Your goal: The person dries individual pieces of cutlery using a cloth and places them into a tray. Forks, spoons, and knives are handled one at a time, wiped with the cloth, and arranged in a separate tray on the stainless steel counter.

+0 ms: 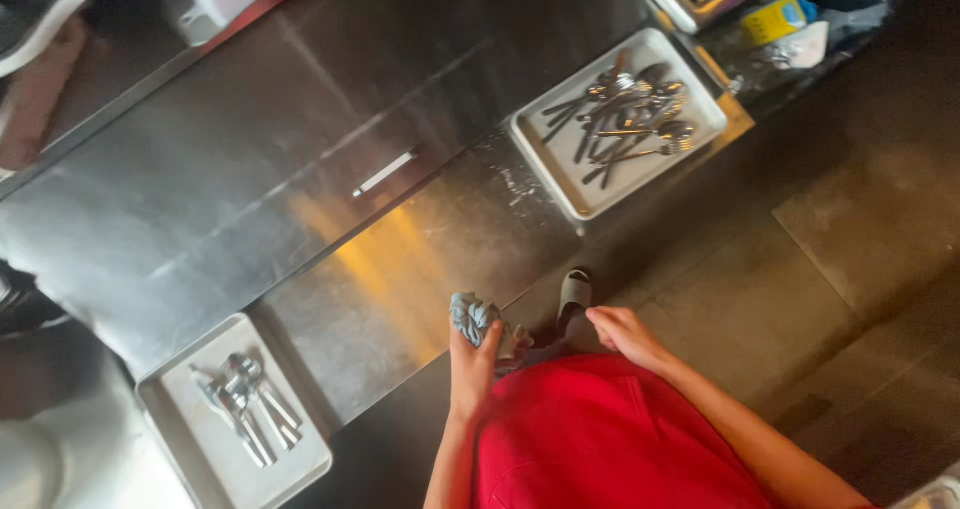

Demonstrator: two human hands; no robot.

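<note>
Two white rectangular trays of steel cutlery flank the wiping step: left hand grips a crumpled blue-grey cloth above the counter edge; right hand hangs loosely curled, empty. Probably needs another utensil.

A commercial kitchen: a long stainless-steel counter carries metal trays heaped with cutlery.

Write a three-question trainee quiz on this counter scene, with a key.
1. True or false: the left hand grips a crumpled grey cloth.
2. Which tray holds more cutlery: the far tray or the near tray?
3. The right hand is: A) holding a spoon, B) empty, C) on the drawer handle.

Key: 1 true; 2 the far tray; 3 B.
</note>
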